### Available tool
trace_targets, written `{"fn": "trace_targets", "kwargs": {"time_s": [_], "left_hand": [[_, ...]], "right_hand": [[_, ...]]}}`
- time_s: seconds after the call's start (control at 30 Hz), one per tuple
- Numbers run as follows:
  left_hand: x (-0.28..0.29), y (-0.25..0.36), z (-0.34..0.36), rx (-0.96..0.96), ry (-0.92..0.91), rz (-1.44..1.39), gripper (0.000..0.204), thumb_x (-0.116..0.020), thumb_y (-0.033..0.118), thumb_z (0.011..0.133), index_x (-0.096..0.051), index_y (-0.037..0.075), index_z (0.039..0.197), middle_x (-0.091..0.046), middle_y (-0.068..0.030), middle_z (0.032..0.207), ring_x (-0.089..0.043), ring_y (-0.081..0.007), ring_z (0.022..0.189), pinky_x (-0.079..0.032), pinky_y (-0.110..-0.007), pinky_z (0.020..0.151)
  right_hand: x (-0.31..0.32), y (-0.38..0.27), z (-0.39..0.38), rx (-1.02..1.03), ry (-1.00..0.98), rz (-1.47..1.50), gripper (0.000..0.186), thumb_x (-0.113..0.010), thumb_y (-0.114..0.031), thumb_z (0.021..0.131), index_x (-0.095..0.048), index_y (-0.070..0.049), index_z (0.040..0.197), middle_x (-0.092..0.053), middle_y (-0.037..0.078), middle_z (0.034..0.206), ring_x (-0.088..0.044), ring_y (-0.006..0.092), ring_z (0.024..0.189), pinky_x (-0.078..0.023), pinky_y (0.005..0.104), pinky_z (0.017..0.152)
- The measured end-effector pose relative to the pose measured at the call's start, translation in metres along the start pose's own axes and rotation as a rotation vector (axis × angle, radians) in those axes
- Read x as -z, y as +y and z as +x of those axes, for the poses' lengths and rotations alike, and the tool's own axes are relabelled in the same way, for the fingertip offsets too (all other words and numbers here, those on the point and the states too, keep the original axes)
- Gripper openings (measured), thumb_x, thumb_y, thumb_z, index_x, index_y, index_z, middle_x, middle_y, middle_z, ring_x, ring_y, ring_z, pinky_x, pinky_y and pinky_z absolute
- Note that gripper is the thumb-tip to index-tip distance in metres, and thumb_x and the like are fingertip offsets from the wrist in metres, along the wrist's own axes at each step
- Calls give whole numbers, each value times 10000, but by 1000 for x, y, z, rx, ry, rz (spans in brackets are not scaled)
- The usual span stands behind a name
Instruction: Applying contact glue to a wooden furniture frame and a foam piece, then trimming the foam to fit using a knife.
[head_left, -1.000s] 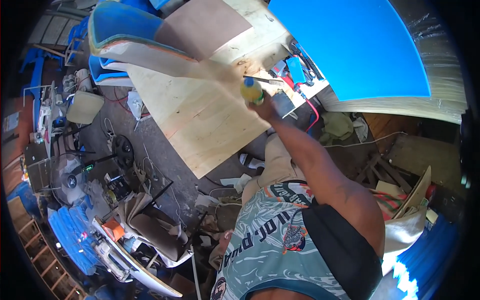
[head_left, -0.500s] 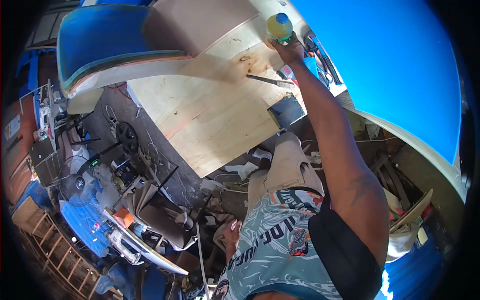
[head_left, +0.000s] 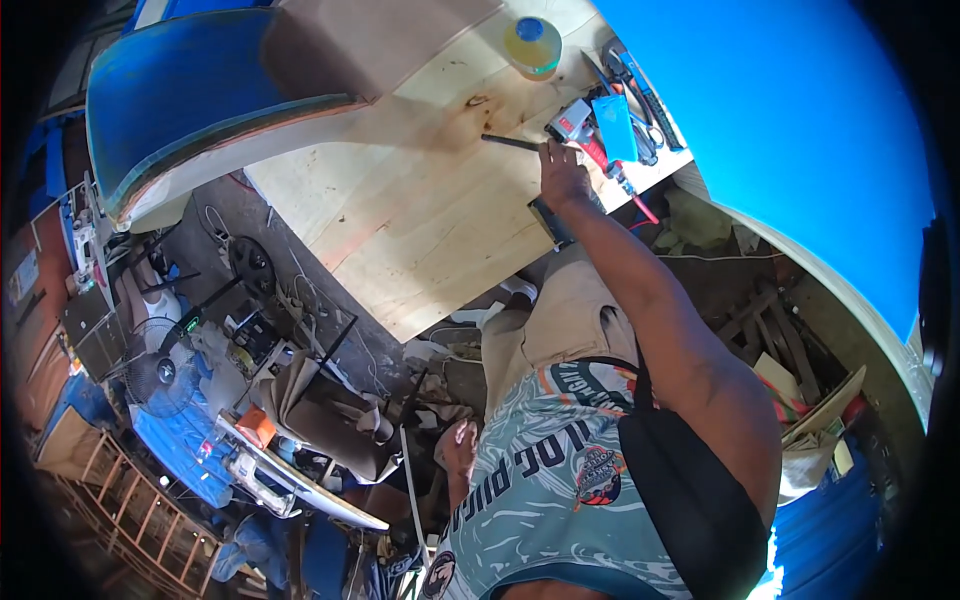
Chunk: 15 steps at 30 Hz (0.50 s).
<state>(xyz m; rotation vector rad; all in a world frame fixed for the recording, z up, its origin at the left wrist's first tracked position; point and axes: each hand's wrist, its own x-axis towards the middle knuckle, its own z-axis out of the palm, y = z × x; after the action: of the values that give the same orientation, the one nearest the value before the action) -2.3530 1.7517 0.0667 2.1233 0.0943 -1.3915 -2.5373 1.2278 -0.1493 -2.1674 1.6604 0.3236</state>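
My right hand (head_left: 565, 180) is over a brush (head_left: 510, 142) lying on a plywood sheet (head_left: 400, 240). Its fingers are closed around the brush near the head, which they hide; the dark handle points left. Farther off on the wood stands a clear round bottle (head_left: 533, 50) of yellowish liquid with a blue cap, apart from my hand. A dark square block (head_left: 555, 222) shows partly beneath my wrist at the near edge. My left hand (head_left: 460, 447) hangs low beside my body, away from the work surface; its fingers are too unclear to read.
Right of the bottle lie a red-and-white container (head_left: 570, 120), a blue piece (head_left: 615, 128) and several tools. A large blue panel (head_left: 770, 130) rises at the right. A curved blue panel (head_left: 190, 85) stands far left. A fan (head_left: 162, 368) and clutter fill the left floor.
My right hand has let go of the bottle, which now stands on the plywood. The hand has come nearer and down to the brush. My left hand stays low.
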Motion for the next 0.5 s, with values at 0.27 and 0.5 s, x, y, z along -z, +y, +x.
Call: {"fn": "trace_targets", "kwargs": {"time_s": [0.27,0.5], "left_hand": [[95,-86,67,81,-212,-10,355,-662,133,943,-592,-34,1248,-653,-148,1221,-651,-239,1097,-507,-369,982],[92,69,161,-264,-246,958,394,-651,280,913,-644,2,1193,-713,-157,1132,-683,-254,1056,-505,-361,931]], "right_hand": [[-8,-1,10,-13,150,-31,326,-539,-153,874,-519,-92,1194,-552,102,1125,-568,266,1063,-556,404,807],[-17,8,-15,-173,122,74,217,-518,-229,909,-662,-110,1018,-583,105,1159,-537,301,1141,-485,477,909]]}}
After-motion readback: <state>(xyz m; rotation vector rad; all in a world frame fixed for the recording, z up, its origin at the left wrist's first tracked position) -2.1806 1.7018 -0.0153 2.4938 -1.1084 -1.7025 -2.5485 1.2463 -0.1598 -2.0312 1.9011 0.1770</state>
